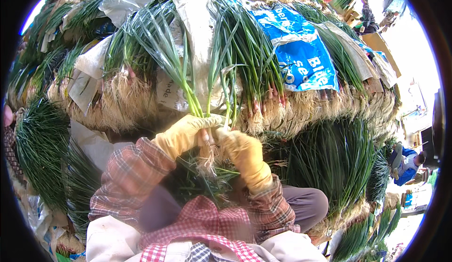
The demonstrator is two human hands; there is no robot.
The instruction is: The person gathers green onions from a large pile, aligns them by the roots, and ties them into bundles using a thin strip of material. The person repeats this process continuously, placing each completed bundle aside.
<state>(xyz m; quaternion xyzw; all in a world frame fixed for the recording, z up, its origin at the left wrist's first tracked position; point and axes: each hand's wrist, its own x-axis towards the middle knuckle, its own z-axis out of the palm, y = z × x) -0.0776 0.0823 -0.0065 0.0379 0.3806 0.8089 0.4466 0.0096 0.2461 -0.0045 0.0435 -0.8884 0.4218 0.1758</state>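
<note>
In a yellow glove, my left hand (189,129) grips a few green onions (192,101) just above their white bases. Their leaves fan up and away, and the pale roots (208,156) hang below the fingers. My right hand (243,151), gloved in yellow too, closes around the base of a slender green onion stalk (227,101) right beside the left fingers. The fingertips of both hands are close together, so the exact grip is partly hidden. Below the hands, loose green leaves (204,184) lie between my knees.
Ahead lies a bank of green onions (261,64), roots towards me, partly under a blue printed plastic sheet (303,50) and white sheeting (196,18). Bundles stand at left (42,149) and right (335,159). A person in blue (406,165) sits at far right.
</note>
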